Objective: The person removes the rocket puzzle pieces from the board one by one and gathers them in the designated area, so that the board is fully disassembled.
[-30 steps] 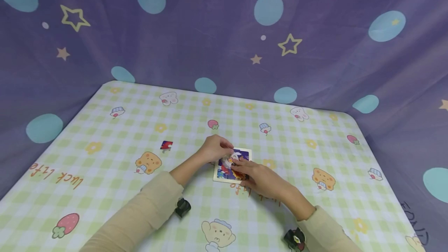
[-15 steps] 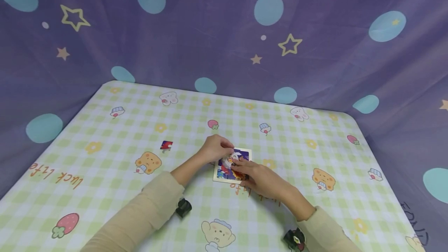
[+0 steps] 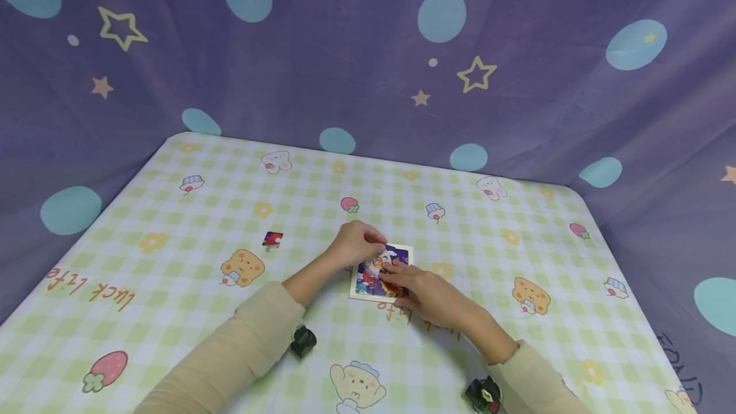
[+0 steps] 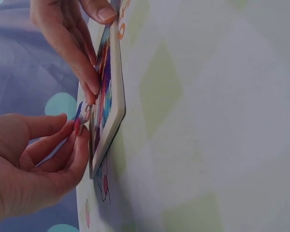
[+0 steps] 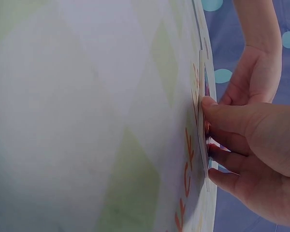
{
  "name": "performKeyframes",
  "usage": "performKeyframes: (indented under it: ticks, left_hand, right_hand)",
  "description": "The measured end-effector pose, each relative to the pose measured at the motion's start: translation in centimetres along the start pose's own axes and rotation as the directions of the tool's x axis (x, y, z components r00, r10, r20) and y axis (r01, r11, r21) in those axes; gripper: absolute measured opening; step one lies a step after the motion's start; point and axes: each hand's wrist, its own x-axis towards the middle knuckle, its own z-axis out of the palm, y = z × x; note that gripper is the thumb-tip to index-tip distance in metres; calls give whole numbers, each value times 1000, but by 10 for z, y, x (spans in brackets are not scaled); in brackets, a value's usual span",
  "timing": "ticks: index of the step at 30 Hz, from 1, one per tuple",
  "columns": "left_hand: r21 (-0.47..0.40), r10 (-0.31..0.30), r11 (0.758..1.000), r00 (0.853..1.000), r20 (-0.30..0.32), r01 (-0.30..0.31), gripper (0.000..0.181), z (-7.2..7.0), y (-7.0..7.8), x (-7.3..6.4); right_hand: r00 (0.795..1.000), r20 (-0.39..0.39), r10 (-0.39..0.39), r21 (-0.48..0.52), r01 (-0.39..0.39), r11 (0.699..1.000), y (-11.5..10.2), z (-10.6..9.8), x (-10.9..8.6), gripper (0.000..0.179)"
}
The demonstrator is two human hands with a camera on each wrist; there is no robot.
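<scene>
A small jigsaw puzzle (image 3: 365,299) in a cream tray lies on the table, its picture in purple, white, red and orange. At its upper left corner, my left hand (image 3: 352,241) pinches a puzzle piece (image 4: 78,112), which the left wrist view shows tilted, blue and red, above the board. My right hand (image 3: 434,292) rests over the puzzle's right side. Its fairly straight fingers touch the picture, and the thumb (image 5: 211,107) lies on the near rim. Both hands hide parts of the picture. A loose puzzle piece (image 3: 273,239), red and dark blue, lies left of the board.
The table (image 3: 190,344) wears a green and white checked cloth with cartoon prints. Behind it hangs a purple curtain (image 3: 356,50) with stars and blue dots. Black devices (image 3: 303,341) show beside both sleeve cuffs.
</scene>
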Motion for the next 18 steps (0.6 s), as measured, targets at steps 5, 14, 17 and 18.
performKeyframes:
  ticks: [5,14,17,18]
  left_hand:
    - [-17,11,1000,1000,-4,-11,13,1,0,2]
    - [-15,14,1000,1000,-28,-14,11,3,0,3]
    - [-11,26,1000,999,-43,-27,11,3,0,2]
    - [-15,28,999,999,-46,-29,12,3,0,2]
  right_hand:
    - [1000,6,2,-2,-2,1000,-1,0,0,49]
    - [1000,-4,0,-1,0,1000,0,0,-1,49]
    - [1000,-1,8,-1,-8,1000,0,0,0,49]
    - [1000,2,11,1,-11,1000,0,0,0,49]
